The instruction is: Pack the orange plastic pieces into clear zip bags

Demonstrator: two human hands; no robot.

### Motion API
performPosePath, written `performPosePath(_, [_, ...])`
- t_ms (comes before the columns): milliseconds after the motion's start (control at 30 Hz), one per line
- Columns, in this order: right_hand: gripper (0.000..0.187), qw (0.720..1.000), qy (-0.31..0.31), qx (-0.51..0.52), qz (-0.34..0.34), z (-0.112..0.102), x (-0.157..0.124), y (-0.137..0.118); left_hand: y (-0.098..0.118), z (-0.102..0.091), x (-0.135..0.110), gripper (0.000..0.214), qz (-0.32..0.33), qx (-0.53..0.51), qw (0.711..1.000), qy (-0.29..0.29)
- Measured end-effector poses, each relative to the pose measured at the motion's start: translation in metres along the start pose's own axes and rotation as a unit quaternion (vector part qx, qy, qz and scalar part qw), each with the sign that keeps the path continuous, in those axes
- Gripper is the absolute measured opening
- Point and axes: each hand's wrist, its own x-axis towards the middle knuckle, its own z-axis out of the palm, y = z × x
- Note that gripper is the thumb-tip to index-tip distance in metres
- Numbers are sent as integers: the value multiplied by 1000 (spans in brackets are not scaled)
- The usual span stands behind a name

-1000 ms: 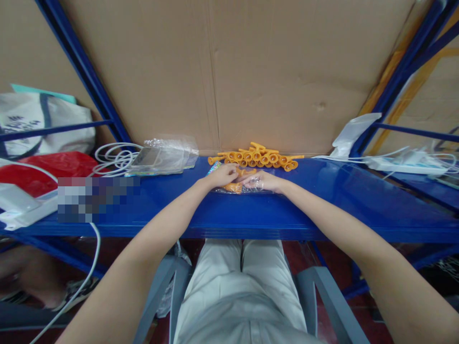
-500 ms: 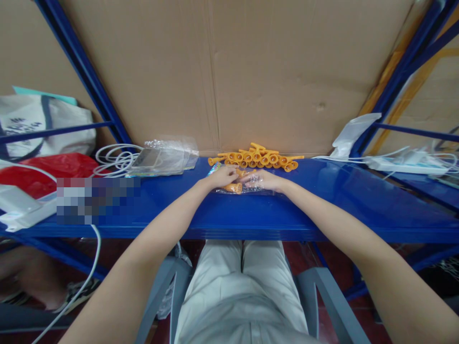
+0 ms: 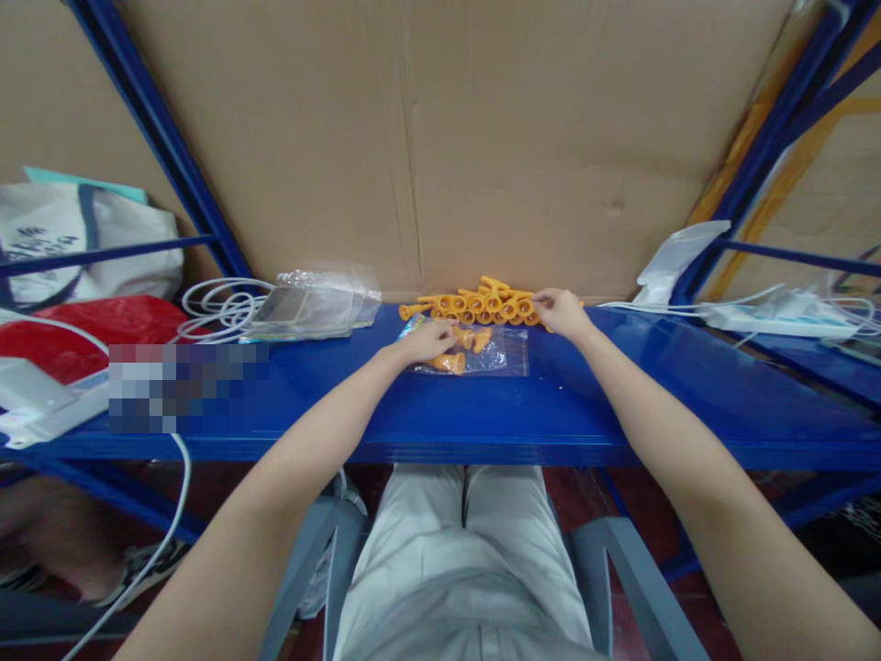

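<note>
A transparent plastic bag (image 3: pixel 510 353) lies on the blue shelf, with several small orange horn-shaped pieces (image 3: pixel 451 364) in or under its film. My left hand (image 3: pixel 430 341) presses on the bag's left part, fingers curled over it. Behind the bag, orange plastic horns (image 3: pixel 474 303) are stacked in a pile, their round bells facing me. My right hand (image 3: pixel 563 314) is at the pile's right end, thumb and fingers pinched on an orange horn that they partly hide.
Flat plastic bags (image 3: pixel 313 303) and a coiled white cable (image 3: pixel 224 308) lie left of the pile. A red bag (image 3: pixel 130 321) and white power strip (image 3: pixel 48 404) are further left. Another power strip (image 3: pixel 777 317) lies right. Cardboard (image 3: pixel 523 138) closes the back.
My right hand has left the plastic bag and moved right and back to the pile's right end. More of the bag shows. My left hand stays on it.
</note>
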Motion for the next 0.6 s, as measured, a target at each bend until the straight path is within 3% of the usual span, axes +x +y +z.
performPosePath(167, [45,984,43,-148,91,-8,0,20,-1,1,1,32,3,1,1000,-3])
performPosePath(333, [44,969,-50,-177,165,-7,0,29,0,0,0,31,-2,4,1000,-1])
performPosePath(433, [40,968,-99,-154,169,-5,4,36,0,1,0,31,-3,3,1000,1])
performPosePath(533, [38,972,-97,-147,153,-2,11,48,-1,1,0,30,-4,5,1000,7])
performPosePath(600, [35,981,-82,-138,106,1,16,59,0,1,0,30,-6,8,1000,7])
